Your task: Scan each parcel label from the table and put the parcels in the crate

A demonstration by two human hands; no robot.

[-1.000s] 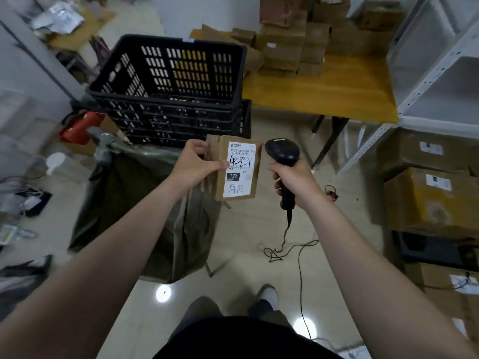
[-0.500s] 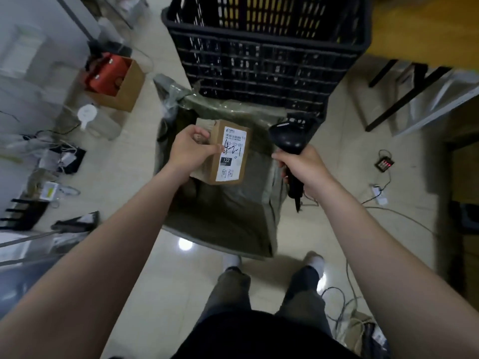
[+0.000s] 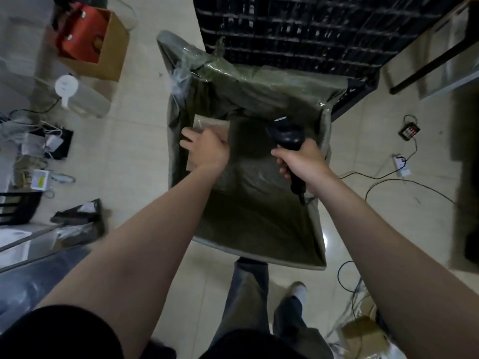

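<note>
Left hand [image 3: 204, 150] lies on the brown parcel [image 3: 210, 124] inside the green sack [image 3: 259, 229], toward its 10 o'clock corner; whether the fingers clasp it cannot be told. Right hand [image 3: 303, 161] is wrapped round the handle of the black scanner [image 3: 285, 133]. The black crate [image 3: 298, 29] stands at the sack's 12 o'clock.

A person's own body seen from above, looking down. The left forearm [image 3: 155, 229] and right forearm [image 3: 375, 242] are bare, as are the left hand [image 3: 204, 151] and right hand [image 3: 302, 158]. A black top [image 3: 246, 347] fills the bottom edge, and its black sleeve [image 3: 51, 332] covers the left upper arm. Below are loose, dark grey trousers [image 3: 248, 294] with soft folds, and one pale shoe [image 3: 298, 287] with a rounded toe
</note>
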